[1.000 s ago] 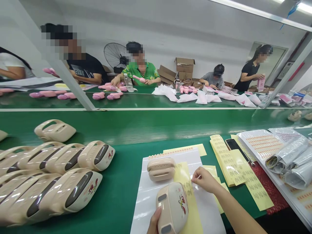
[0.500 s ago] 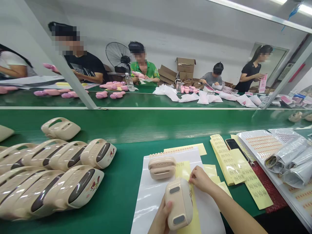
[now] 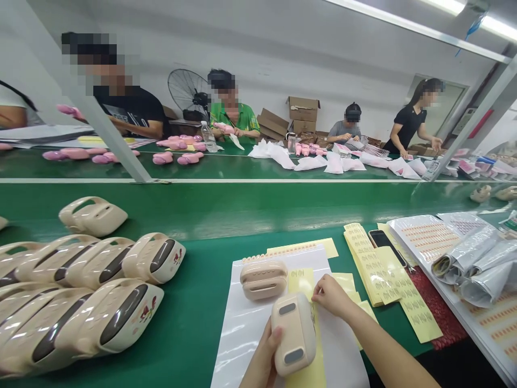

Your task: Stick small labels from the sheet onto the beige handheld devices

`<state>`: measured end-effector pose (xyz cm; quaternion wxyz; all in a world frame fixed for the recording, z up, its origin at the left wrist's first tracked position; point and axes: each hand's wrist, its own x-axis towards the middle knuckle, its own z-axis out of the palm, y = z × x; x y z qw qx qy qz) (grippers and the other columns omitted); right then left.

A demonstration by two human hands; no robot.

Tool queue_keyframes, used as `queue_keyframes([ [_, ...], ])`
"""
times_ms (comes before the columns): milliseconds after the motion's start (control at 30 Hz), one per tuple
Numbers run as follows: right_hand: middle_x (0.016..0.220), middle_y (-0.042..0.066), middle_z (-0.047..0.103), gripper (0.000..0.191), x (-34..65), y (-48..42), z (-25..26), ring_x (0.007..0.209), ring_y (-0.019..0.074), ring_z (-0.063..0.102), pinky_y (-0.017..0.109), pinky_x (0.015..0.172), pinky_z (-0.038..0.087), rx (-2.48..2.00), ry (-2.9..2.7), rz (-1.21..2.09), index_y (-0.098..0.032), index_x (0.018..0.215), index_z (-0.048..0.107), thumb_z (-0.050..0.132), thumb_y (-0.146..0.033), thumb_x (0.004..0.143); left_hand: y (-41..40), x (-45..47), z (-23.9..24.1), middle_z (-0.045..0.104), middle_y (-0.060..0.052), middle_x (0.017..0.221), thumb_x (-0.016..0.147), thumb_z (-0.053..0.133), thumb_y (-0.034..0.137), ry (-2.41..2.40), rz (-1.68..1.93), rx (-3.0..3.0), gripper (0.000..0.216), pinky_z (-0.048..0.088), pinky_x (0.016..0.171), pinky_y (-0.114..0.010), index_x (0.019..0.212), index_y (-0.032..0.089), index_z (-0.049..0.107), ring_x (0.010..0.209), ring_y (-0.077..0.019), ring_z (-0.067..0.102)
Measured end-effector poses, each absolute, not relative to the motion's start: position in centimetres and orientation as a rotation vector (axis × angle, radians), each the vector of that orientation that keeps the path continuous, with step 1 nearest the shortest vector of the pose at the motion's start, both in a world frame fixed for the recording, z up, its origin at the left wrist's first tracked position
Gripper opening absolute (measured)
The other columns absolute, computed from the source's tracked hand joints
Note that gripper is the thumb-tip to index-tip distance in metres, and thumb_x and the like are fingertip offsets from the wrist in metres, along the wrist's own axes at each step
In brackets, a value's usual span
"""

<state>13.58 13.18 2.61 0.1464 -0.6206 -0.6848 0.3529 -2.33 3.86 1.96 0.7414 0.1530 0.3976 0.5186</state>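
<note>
My left hand (image 3: 264, 350) grips a cream plastic housing (image 3: 294, 337) tilted with two grey oval pads facing up. Dark markings show on the housing's right side, partly out of sight. At that side my right hand (image 3: 330, 296) holds its thumb and fingers pinched together; what sits between them, if anything, is too small to make out. A second cream housing (image 3: 264, 281) with a slot lies just behind. Beneath are a white sheet (image 3: 232, 318) and a yellow label strip (image 3: 301, 277), partly covered by the housing.
Several cream handled housings (image 3: 117, 318) with dark windows stand in rows on the left. Yellow label sheets (image 3: 374, 269), a phone (image 3: 386, 245) and plastic-wrapped sticker sheets (image 3: 464, 258) lie to the right. Beyond the green belt (image 3: 242, 207), several co-workers sit or stand among pink items.
My camera view has shifted slightly to the right. Both hands keep nearly the same hold at the housing. Across the belt, the co-worker at right no longer holds up the pink box.
</note>
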Motion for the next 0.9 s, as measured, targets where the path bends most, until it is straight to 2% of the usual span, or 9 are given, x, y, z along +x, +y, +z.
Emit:
queue_keyframes([
  [133,0.087,0.009,0.055,0.015,13.0,13.1,0.8,0.085,0.022,0.054,0.031,0.073,0.042,-1.806,-1.987,0.954,-0.015,0.062,0.059,0.053,-0.003,0.068,3.9,-2.4,1.9,0.064,-0.01,0.119,0.067,0.066,0.052,0.872,1.118,0.315,0.078,0.043,0.091,-0.042,0.133,0.021,0.04,0.115,-0.0343,0.051],
  [267,0.089,0.008,0.055,0.015,13.3,12.7,0.3,0.079,0.0188,0.055,0.029,0.071,0.043,-1.77,-1.971,0.978,-0.015,0.07,0.06,0.052,-0.002,0.068,4.2,-2.5,1.8,0.067,-0.012,0.113,0.068,0.064,0.052,0.866,1.099,0.27,0.069,0.041,0.096,-0.042,0.123,0.013,0.052,0.116,-0.0343,0.051],
  [400,0.087,0.007,0.055,0.019,13.2,12.3,-0.2,0.084,0.0184,0.054,0.028,0.075,0.043,-1.708,-1.94,0.991,-0.016,0.068,0.059,0.05,0.001,0.067,4.3,-2.7,2.1,0.07,-0.012,0.107,0.068,0.066,0.046,0.876,1.063,0.251,0.058,0.04,0.097,-0.041,0.113,0.011,0.061,0.114,-0.0338,0.053],
  [533,0.076,0.002,0.057,0.019,13.2,11.7,0.0,0.07,0.0156,0.054,0.026,0.065,0.043,-1.644,-1.898,1.082,-0.019,0.066,0.055,0.05,0.0,0.066,4.4,-2.8,2.3,0.07,-0.01,0.107,0.068,0.067,0.039,0.879,1.07,0.237,0.049,0.04,0.098,-0.041,0.11,0.014,0.063,0.114,-0.0331,0.053],
  [633,0.069,0.0,0.057,0.014,13.9,11.2,1.0,0.065,0.0147,0.054,0.026,0.061,0.043,-1.594,-1.849,1.164,-0.02,0.066,0.052,0.052,-0.006,0.069,4.4,-2.7,2.0,0.07,-0.011,0.106,0.068,0.066,0.045,0.877,1.068,0.247,0.053,0.038,0.099,-0.044,0.112,0.015,0.062,0.115,-0.034,0.052],
  [767,0.074,0.0,0.058,0.003,15.3,11.0,3.5,0.072,0.0156,0.055,0.028,0.067,0.044,-1.528,-1.767,1.199,-0.02,0.075,0.053,0.054,-0.019,0.073,4.6,-2.5,1.5,0.069,-0.014,0.108,0.069,0.064,0.052,0.862,1.081,0.265,0.062,0.039,0.098,-0.046,0.116,0.013,0.059,0.113,-0.0355,0.053],
  [900,0.071,0.0,0.057,0.014,16.3,10.7,6.7,0.07,0.0161,0.053,0.029,0.067,0.042,-1.416,-1.554,1.344,-0.02,0.072,0.056,0.062,-0.031,0.068,4.8,-2.5,1.3,0.067,-0.013,0.113,0.069,0.064,0.051,0.903,1.081,0.316,0.064,0.041,0.095,-0.045,0.122,0.016,0.054,0.113,-0.0354,0.053],
])
